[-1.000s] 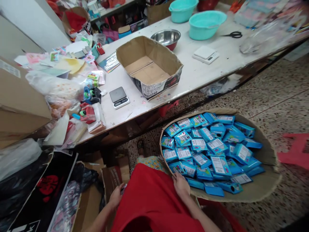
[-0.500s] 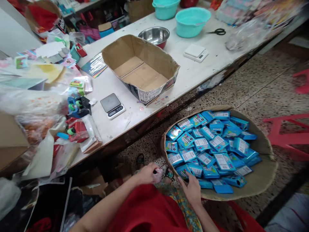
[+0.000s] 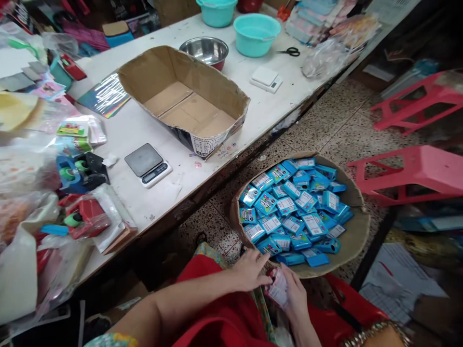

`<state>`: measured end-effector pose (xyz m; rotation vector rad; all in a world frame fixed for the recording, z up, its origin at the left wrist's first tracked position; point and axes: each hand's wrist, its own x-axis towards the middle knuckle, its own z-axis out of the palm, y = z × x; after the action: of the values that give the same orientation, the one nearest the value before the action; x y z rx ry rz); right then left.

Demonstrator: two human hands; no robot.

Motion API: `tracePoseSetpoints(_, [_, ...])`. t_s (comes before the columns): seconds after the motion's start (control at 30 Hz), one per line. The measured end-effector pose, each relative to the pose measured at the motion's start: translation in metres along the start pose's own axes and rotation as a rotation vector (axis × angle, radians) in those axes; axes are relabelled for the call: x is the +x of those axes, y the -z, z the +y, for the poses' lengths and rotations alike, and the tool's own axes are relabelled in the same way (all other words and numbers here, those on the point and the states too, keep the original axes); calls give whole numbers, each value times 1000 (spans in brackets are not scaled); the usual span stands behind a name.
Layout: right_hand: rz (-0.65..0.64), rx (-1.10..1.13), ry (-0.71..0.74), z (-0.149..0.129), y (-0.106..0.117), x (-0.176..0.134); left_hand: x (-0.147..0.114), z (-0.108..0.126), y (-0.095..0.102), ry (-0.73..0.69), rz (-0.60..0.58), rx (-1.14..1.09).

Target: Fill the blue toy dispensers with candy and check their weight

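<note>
Bottom centre of frame: both hands, left [image 3: 249, 271] and right [image 3: 294, 295], meet on a small clear packet [image 3: 278, 289], print unreadable, long axis roughly upright, beside the basket [image 3: 356, 236] of blue boxes [image 3: 292, 212].

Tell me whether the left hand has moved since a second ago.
Yes. The left hand has crossed the red-clothed lap from the boxes at its far left to the basket rim, meeting the right hand on a small packet.
</note>
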<state>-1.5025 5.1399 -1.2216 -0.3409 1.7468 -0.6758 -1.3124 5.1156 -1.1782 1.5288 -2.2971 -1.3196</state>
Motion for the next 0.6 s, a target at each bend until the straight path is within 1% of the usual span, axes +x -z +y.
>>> tracePoseSetpoints(0.07, [-46, -315, 140, 4, 12, 5, 7, -22, 12, -64, 77, 239])
tracePoseSetpoints(0.1, [-83, -474, 215, 6, 14, 6, 13, -34, 17, -98, 109, 358])
tracePoseSetpoints(0.13, [-110, -618, 286, 8, 12, 7, 22, -45, 22, -121, 108, 462])
tracePoseSetpoints(0.17, [-123, -745, 343, 10, 8, 8, 32, -56, 27, -131, 73, 541])
tracePoseSetpoints(0.2, [-126, -855, 382, 11, 1, 9, 44, -66, 30, -126, 13, 593])
tracePoseSetpoints(0.27, [-117, -1020, 406, 12, -16, 11, 68, -85, 36, -85, -130, 633])
tracePoseSetpoints(0.3, [-109, -1076, 411, 11, -25, 12, 79, -93, 39, -60, -186, 637])
tracePoseSetpoints(0.37, [-130, -1130, 430, 10, -41, 17, 99, -107, 45, -23, -233, 639])
tracePoseSetpoints(0.43, [-213, -1123, 427, 8, -54, 24, 111, -116, 51, -4, -269, 643])
tracePoseSetpoints(0.5, [-313, -1087, 409, 7, -68, 32, 117, -121, 56, 0, -311, 644])
tracePoseSetpoints(0.53, [-341, -1069, 400, 7, -74, 36, 117, -122, 57, 3, -332, 647])
tracePoseSetpoints(0.6, [-338, -1050, 389, 7, -86, 43, 115, -121, 58, 5, -360, 663])
